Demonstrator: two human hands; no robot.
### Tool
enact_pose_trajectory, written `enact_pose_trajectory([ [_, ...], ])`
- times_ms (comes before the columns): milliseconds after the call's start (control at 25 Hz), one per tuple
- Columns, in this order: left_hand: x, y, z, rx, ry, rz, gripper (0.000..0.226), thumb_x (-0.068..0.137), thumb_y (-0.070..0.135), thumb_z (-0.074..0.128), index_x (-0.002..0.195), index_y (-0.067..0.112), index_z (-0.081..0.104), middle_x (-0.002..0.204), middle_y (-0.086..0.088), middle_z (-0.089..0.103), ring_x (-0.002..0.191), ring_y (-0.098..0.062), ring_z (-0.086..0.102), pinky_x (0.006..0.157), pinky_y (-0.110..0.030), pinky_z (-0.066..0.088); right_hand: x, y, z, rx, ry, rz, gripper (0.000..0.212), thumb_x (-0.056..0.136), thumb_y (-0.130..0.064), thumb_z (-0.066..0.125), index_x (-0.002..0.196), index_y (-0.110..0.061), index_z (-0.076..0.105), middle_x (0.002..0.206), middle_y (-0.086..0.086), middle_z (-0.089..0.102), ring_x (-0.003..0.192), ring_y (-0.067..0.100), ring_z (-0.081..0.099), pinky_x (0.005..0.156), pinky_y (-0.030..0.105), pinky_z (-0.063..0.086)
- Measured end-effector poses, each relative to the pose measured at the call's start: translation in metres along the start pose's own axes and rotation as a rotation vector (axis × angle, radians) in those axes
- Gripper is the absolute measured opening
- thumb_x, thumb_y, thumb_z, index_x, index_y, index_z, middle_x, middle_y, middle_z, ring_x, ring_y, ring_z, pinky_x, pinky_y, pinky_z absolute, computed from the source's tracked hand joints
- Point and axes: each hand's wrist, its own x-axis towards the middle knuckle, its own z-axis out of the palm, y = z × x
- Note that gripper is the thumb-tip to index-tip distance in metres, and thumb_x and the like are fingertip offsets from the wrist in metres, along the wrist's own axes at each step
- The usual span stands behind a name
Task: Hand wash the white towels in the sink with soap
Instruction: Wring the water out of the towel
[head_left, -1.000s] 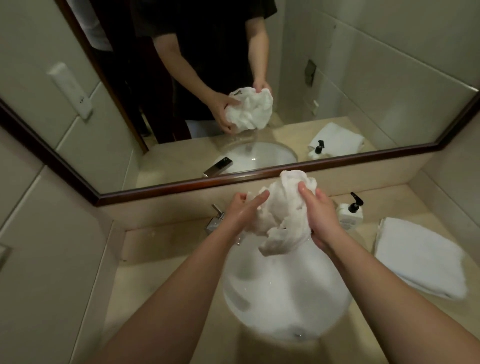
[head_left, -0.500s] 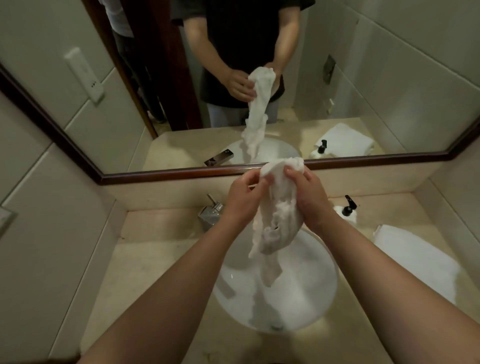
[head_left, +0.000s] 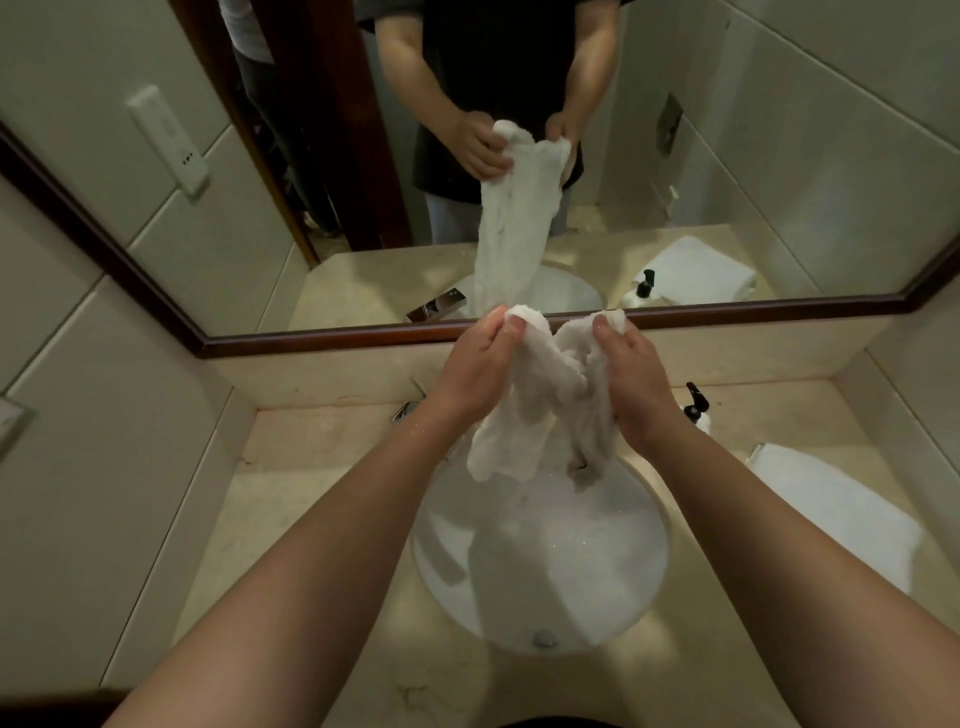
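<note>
Towel (head_left: 540, 415), white and wet, hung above the sudsy sink (head_left: 649, 519) as we held it up. Our left hand (head_left: 480, 366) and right hand (head_left: 631, 382) each gripped a top corner, fingers curled round the cloth. We saw a folded towel (head_left: 836, 519) on the counter (head_left: 332, 519).

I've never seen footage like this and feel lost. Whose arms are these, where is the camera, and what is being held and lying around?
The camera sits on a person's head, looking down at their own arms; the mirror above reflects them. The left hand and right hand each grip a top corner of a wet white towel, which hangs over the sink full of sudsy water. On the counter to the right lie a folded white towel and a soap pump bottle. The faucet is behind the left wrist.
</note>
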Motion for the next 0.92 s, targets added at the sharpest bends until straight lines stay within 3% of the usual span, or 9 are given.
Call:
enact_pose_trajectory([
  [160, 0.01, 0.009, -0.004, -0.055, -0.086, -0.176, 0.054, 0.086, 0.045, 0.031, 0.105, 0.009, 0.067, 0.105, -0.005, 0.067, 0.095, -0.01, 0.059, 0.09, -0.038, 0.046, 0.008, -0.003, -0.004, 0.081, 0.103, 0.014, 0.019, 0.104, -0.028, 0.047, 0.101, -0.016, 0.062, 0.095, 0.004, 0.066, 0.089, 0.017, 0.064, 0.08, 0.031, 0.054],
  [240, 0.014, 0.015, -0.004, -0.098, -0.169, -0.291, 0.066, 0.09, 0.067, 0.036, 0.111, 0.015, 0.07, 0.116, 0.001, 0.066, 0.105, -0.01, 0.059, 0.096, -0.036, 0.044, 0.01, -0.002, -0.004, 0.131, 0.11, 0.017, 0.019, 0.104, -0.028, 0.048, 0.105, -0.014, 0.062, 0.099, 0.005, 0.066, 0.094, 0.019, 0.065, 0.082, 0.031, 0.053],
  [280, 0.014, 0.017, -0.004, 0.011, -0.22, -0.273, 0.063, 0.092, 0.071, 0.04, 0.115, 0.02, 0.069, 0.119, 0.003, 0.064, 0.108, -0.012, 0.058, 0.094, -0.034, 0.044, 0.01, -0.002, -0.003, 0.163, 0.109, 0.015, 0.022, 0.104, -0.028, 0.048, 0.111, -0.012, 0.061, 0.103, 0.007, 0.066, 0.099, 0.02, 0.065, 0.084, 0.032, 0.053],
  [400, 0.015, 0.01, -0.002, 0.232, -0.303, -0.162, 0.023, 0.094, 0.037, 0.063, 0.091, 0.018, 0.075, 0.096, -0.002, 0.07, 0.084, -0.009, 0.061, 0.073, -0.026, 0.046, 0.01, -0.007, 0.004, 0.298, 0.105, 0.027, 0.033, 0.104, -0.028, 0.047, 0.129, -0.008, 0.053, 0.11, 0.006, 0.064, 0.102, 0.02, 0.064, 0.084, 0.032, 0.055],
  [520, 0.008, 0.002, -0.001, 0.279, -0.282, -0.159, 0.022, 0.095, 0.017, 0.05, 0.1, 0.016, 0.071, 0.1, -0.005, 0.068, 0.084, -0.015, 0.059, 0.072, -0.03, 0.047, 0.009, -0.01, 0.012, 0.458, 0.119, 0.071, 0.031, 0.103, -0.025, 0.048, 0.13, -0.008, 0.051, 0.106, 0.006, 0.064, 0.099, 0.021, 0.065, 0.082, 0.035, 0.056],
  [640, -0.004, -0.004, 0.001, 0.237, -0.286, -0.196, 0.047, 0.099, 0.053, 0.043, 0.119, 0.016, 0.063, 0.115, 0.001, 0.063, 0.102, -0.019, 0.06, 0.088, -0.037, 0.05, 0.011, -0.01, 0.02, 0.591, 0.152, 0.108, 0.036, 0.102, -0.023, 0.051, 0.132, -0.003, 0.05, 0.109, 0.01, 0.064, 0.097, 0.02, 0.067, 0.078, 0.031, 0.057],
  [720, -0.012, -0.013, 0.003, 0.111, -0.311, -0.229, 0.073, 0.077, 0.077, 0.06, 0.127, 0.024, 0.06, 0.116, 0.009, 0.066, 0.104, -0.012, 0.064, 0.088, -0.036, 0.054, 0.014, -0.005, 0.024, 0.651, 0.17, 0.141, 0.039, 0.1, -0.023, 0.054, 0.132, -0.001, 0.05, 0.117, 0.013, 0.063, 0.105, 0.022, 0.066, 0.089, 0.036, 0.055],
  [800, -0.02, -0.026, 0.006, 0.037, -0.295, -0.216, 0.074, 0.072, 0.064, 0.077, 0.131, 0.025, 0.057, 0.113, 0.003, 0.07, 0.099, -0.012, 0.068, 0.083, -0.034, 0.059, 0.017, 0.0, 0.03, 0.635, 0.171, 0.185, 0.04, 0.099, -0.025, 0.056, 0.129, 0.001, 0.052, 0.122, 0.016, 0.062, 0.115, 0.026, 0.062, 0.103, 0.043, 0.049],
  [920, -0.027, -0.042, 0.013, -0.193, -0.159, -0.204, 0.037, 0.094, 0.031, 0.068, 0.124, 0.01, 0.062, 0.106, -0.015, 0.072, 0.089, -0.011, 0.069, 0.084, -0.031, 0.055, 0.016, 0.004, 0.034, 0.624, 0.079, 0.164, 0.042, 0.1, -0.022, 0.053, 0.132, 0.004, 0.049, 0.114, 0.015, 0.06, 0.117, 0.028, 0.06, 0.104, 0.042, 0.048],
])
